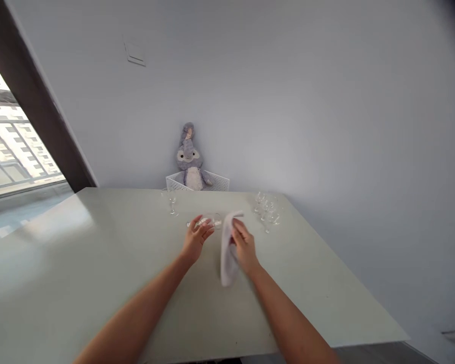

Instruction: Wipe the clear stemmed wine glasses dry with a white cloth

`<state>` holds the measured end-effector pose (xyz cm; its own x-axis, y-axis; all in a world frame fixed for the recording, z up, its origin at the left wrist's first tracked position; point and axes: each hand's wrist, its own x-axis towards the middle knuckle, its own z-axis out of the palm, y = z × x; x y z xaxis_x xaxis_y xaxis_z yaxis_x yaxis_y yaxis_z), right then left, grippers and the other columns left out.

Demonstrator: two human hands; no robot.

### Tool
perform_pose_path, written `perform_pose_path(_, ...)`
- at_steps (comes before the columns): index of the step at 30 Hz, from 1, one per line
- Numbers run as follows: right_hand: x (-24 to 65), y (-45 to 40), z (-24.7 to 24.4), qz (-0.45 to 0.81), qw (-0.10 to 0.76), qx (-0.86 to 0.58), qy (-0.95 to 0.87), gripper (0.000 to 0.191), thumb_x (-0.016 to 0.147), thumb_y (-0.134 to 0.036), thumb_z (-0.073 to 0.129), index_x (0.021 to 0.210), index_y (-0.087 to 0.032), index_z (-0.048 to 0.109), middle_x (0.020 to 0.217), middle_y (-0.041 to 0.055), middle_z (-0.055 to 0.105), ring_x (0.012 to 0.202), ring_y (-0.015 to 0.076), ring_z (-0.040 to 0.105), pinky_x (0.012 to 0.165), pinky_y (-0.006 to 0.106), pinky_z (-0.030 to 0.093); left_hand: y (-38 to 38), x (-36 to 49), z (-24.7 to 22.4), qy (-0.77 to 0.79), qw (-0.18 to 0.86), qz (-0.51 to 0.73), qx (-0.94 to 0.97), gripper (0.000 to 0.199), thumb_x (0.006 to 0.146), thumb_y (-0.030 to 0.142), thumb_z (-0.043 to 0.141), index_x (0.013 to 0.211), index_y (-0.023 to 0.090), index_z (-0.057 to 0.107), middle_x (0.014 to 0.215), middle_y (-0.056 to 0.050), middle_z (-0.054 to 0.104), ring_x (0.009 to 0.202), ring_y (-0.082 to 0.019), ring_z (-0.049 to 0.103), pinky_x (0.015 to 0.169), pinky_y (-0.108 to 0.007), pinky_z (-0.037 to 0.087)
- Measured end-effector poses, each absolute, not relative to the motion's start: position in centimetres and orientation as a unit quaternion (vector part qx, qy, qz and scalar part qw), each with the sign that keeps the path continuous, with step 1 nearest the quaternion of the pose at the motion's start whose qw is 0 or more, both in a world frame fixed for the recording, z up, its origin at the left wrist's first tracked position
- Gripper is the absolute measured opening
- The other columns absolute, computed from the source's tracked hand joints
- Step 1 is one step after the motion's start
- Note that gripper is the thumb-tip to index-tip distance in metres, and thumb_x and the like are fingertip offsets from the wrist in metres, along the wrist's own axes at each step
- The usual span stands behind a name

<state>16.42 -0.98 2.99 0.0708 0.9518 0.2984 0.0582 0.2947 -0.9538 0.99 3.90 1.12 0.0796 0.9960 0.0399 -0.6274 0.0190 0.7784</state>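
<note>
Near the middle of the table, my left hand (197, 236) has its fingers curled round a clear stemmed glass (215, 220). The glass is tipped sideways, its foot to the left and its bowl pointing right. Just beside the bowl, my right hand (244, 241) grips a white cloth (227, 255), which hangs down in a fold and is slightly blurred. Cloth and glass look apart by a small gap. Some of the glass's stem is hidden by my left fingers.
One stemmed glass (172, 201) stands upright at the back left of the pale table (136, 232). Several more clear glasses (266, 206) are grouped at the back right. Behind the table edge, a grey plush toy (189, 159) sits in a white perforated basket (222, 183) by the wall.
</note>
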Motion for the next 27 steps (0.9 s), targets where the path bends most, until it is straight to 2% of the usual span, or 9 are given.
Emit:
perform_pose_path(3, 14.5, -1.6, 2.7, 0.519, 0.535, -0.364, -0.558, 0.043, 0.081, -0.035, 0.042, 0.121, -0.022, 0.047, 0.086, 0.0043, 0.059, 0.065, 0.0149, 0.055, 0.054, 0.028, 0.047, 2.8, 1.0, 1.2, 0.290, 0.652, 0.588, 0.381, 0.046, 0.065, 0.032, 0.067, 0.105, 0.022, 0.047, 0.098, -0.006, 0.061, 0.077, -0.015, 0.061, 0.073, -0.031, 0.048)
perform_pose_path(6, 14.3, -1.5, 2.3, 0.521, 0.513, -0.369, -0.573, 0.040, 0.075, -0.024, 0.045, 0.114, -0.024, 0.052, 0.073, -0.0007, 0.058, 0.056, 0.0114, 0.053, 0.053, 0.025, 0.047, 2.4, 0.8, 1.3, 0.308, 0.623, 0.565, 0.445, 0.050, 0.063, 0.033, 0.068, 0.107, 0.021, 0.047, 0.096, -0.005, 0.061, 0.075, -0.015, 0.060, 0.068, -0.029, 0.047)
perform_pose_path(10, 14.6, -1.1, 1.8, 0.517, 0.498, -0.370, -0.590, 0.036, 0.065, -0.014, 0.051, 0.099, -0.023, 0.058, 0.075, -0.0028, 0.058, 0.055, 0.0101, 0.053, 0.053, 0.025, 0.048, 2.0, 1.2, 1.2, 0.313, 0.579, 0.540, 0.524, 0.054, 0.060, 0.029, 0.071, 0.107, 0.020, 0.048, 0.084, -0.003, 0.060, 0.077, -0.016, 0.057, 0.066, -0.025, 0.045)
perform_pose_path(16, 14.9, -0.5, 1.4, 0.637, 0.539, -0.320, -0.449, 0.030, 0.061, -0.014, 0.056, 0.090, -0.018, 0.061, 0.088, 0.0025, 0.063, 0.067, 0.0150, 0.059, 0.061, 0.031, 0.050, 1.7, 0.8, 2.2, 0.274, 0.592, 0.490, 0.578, 0.051, 0.069, 0.027, 0.064, 0.117, 0.019, 0.048, 0.100, -0.008, 0.059, 0.091, -0.018, 0.056, 0.078, -0.028, 0.043)
perform_pose_path(19, 15.7, 0.1, 1.1, 0.664, 0.559, -0.316, -0.383, 0.029, 0.059, -0.013, 0.057, 0.087, -0.016, 0.062, 0.089, 0.0049, 0.064, 0.072, 0.0164, 0.060, 0.064, 0.029, 0.049, 2.0, 0.4, 2.6, 0.275, 0.584, 0.505, 0.573, 0.053, 0.065, 0.022, 0.067, 0.115, 0.021, 0.051, 0.110, -0.010, 0.056, 0.101, -0.018, 0.052, 0.083, -0.027, 0.041)
perform_pose_path(21, 16.0, 0.1, 1.0, 0.651, 0.552, -0.325, -0.407, 0.033, 0.062, -0.015, 0.056, 0.095, -0.018, 0.060, 0.092, 0.0050, 0.065, 0.073, 0.0162, 0.061, 0.065, 0.029, 0.048, 2.3, 0.2, 2.7, 0.272, 0.576, 0.524, 0.566, 0.055, 0.061, 0.020, 0.070, 0.113, 0.022, 0.053, 0.114, -0.009, 0.054, 0.101, -0.018, 0.052, 0.085, -0.028, 0.042)
perform_pose_path(23, 15.8, -0.2, 1.1, 0.594, 0.517, -0.359, -0.501, 0.040, 0.066, -0.017, 0.052, 0.105, -0.022, 0.057, 0.095, 0.0039, 0.064, 0.073, 0.0164, 0.061, 0.066, 0.031, 0.048, 2.7, -0.1, 2.6, 0.287, 0.579, 0.518, 0.560, 0.054, 0.061, 0.024, 0.070, 0.113, 0.021, 0.053, 0.102, -0.008, 0.060, 0.087, -0.017, 0.058, 0.078, -0.029, 0.046)
perform_pose_path(25, 15.3, -0.8, 1.1, 0.478, 0.457, -0.413, -0.626, 0.048, 0.066, -0.015, 0.051, 0.113, -0.026, 0.054, 0.103, 0.0028, 0.063, 0.081, 0.0184, 0.060, 0.073, 0.034, 0.047, 3.1, -0.3, 2.3, 0.329, 0.585, 0.492, 0.554, 0.045, 0.066, 0.034, 0.066, 0.106, 0.018, 0.056, 0.074, -0.003, 0.063, 0.062, -0.014, 0.058, 0.062, -0.026, 0.048)
perform_pose_path(27, 14.9, -1.2, 1.1, 0.358, 0.397, -0.459, -0.710, 0.050, 0.065, -0.014, 0.051, 0.113, -0.028, 0.054, 0.111, 0.0020, 0.060, 0.096, 0.0208, 0.056, 0.086, 0.036, 0.042, 3.3, -0.4, 1.8, 0.382, 0.588, 0.453, 0.551, 0.034, 0.071, 0.044, 0.057, 0.087, 0.014, 0.062, 0.048, 0.002, 0.053, 0.041, -0.010, 0.049, 0.045, -0.022, 0.042)
